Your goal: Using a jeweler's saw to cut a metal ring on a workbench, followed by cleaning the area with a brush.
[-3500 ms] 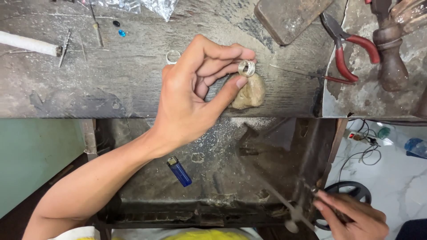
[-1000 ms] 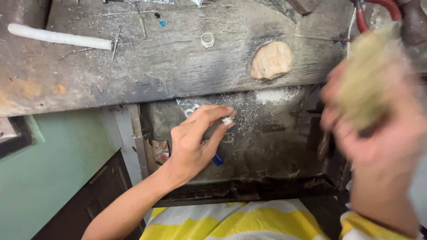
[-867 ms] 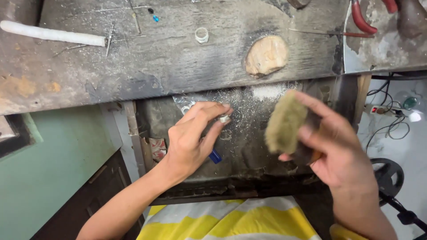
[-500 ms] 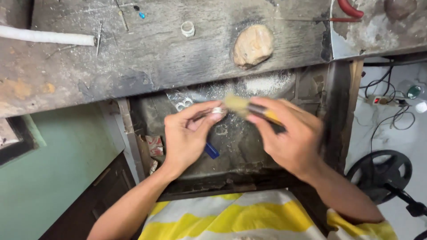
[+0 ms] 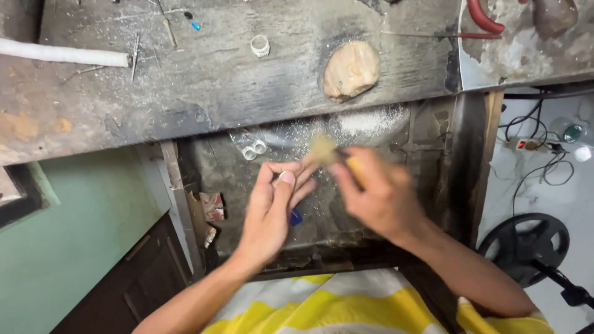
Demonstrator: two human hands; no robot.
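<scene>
While the person is leaning over the open drawer tray (image 5: pixel 204 185) beneath the worn wooden bench (image 5: pixel 216 80), both hands are meeting above it. The left hand (image 5: pixel 272 207) is curling its fingers and thumb together at the tips, pinching something too small and too covered to make out; what it is cannot be told. The right hand (image 5: pixel 377 198) is closing around the yellowish handle of a brush (image 5: pixel 331 154), whose pale bristle tuft is pressing against the left fingertips. Motion is blurring the right hand and the brush, so the bristles are reading only as a smear. A blue lighter (image 5: pixel 296 217) is lying in the tray, mostly hidden under the left hand. Two small metal rings (image 5: pixel 254 150) are sitting in the tray, just beyond the left hand, amid pale filings. On the bench top, a white ring (image 5: pixel 260 45) and a tan rounded bench peg (image 5: pixel 351 69) are resting well apart from the hands. A white rod (image 5: pixel 62 54) is running off the left edge, and red plier handles (image 5: pixel 486 18) are being cut off by the top edge.
</scene>
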